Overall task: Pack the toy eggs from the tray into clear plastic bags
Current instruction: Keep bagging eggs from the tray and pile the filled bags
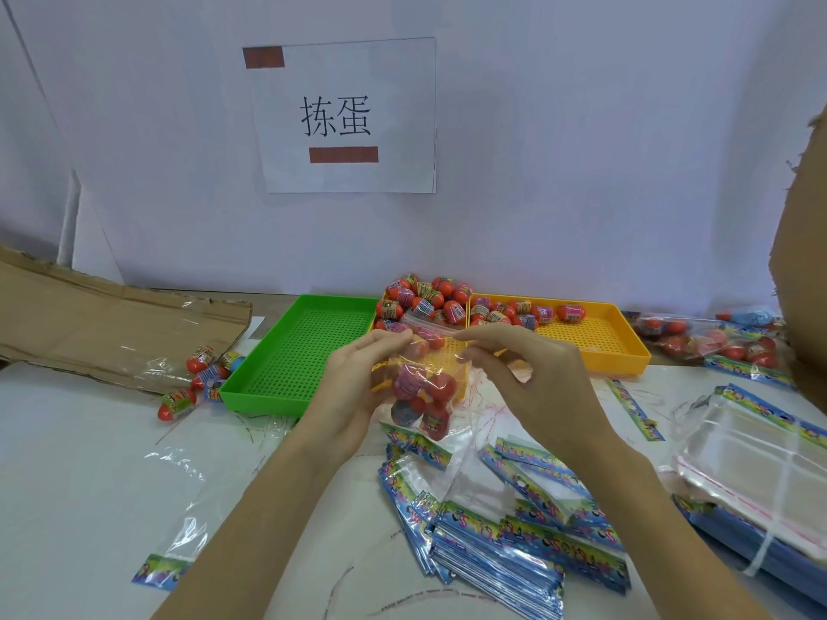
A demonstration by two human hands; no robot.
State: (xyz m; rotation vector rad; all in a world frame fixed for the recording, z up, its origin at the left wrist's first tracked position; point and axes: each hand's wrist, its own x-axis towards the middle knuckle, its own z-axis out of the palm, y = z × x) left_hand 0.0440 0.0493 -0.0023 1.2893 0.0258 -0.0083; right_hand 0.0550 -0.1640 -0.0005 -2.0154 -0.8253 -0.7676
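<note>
Stray eggs (197, 378) on bench (80, 463) far left, beside green tray (291, 351), which looks bare. Centre: our left hand (353, 387) and right hand (514, 373) each pinch the mouth of a clear bag (420, 396) w/ several eggs inside, held above bench. Loose eggs (425, 302) heaped in yellow tray (595, 346) behind. We judge: sealing step; next, press flap shut evenly, set w/ filled bags (716, 342) right.

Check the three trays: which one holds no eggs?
The green tray, leftmost. Both yellow trays beside it hold red toy eggs.
</note>
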